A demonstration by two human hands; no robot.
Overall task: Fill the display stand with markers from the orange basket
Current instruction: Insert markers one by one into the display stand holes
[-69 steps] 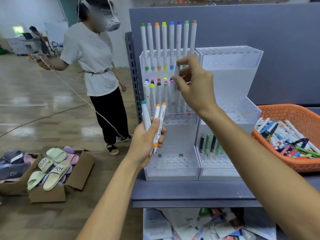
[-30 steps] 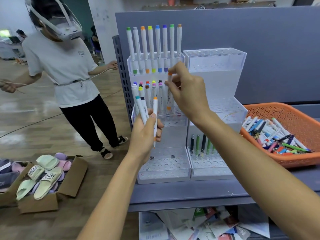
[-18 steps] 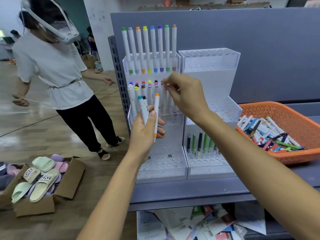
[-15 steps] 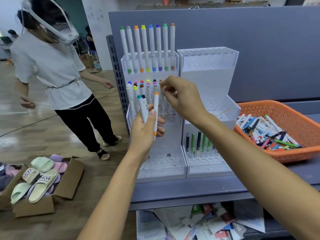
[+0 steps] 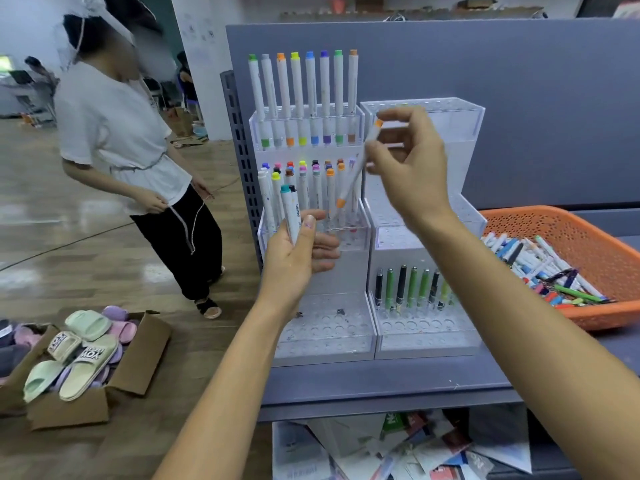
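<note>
Passing from left hand to right hand, the orange marker is now pinched, tilted, mid-frame before the display stand. The left hand grips two markers. The orange basket at right remains well stocked, so filling continues.

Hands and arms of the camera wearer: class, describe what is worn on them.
The left forearm and right forearm are bare to the frame edge, no sleeves. The left hand and right hand wear no gloves; no watch, ring or bracelet shows.
</note>
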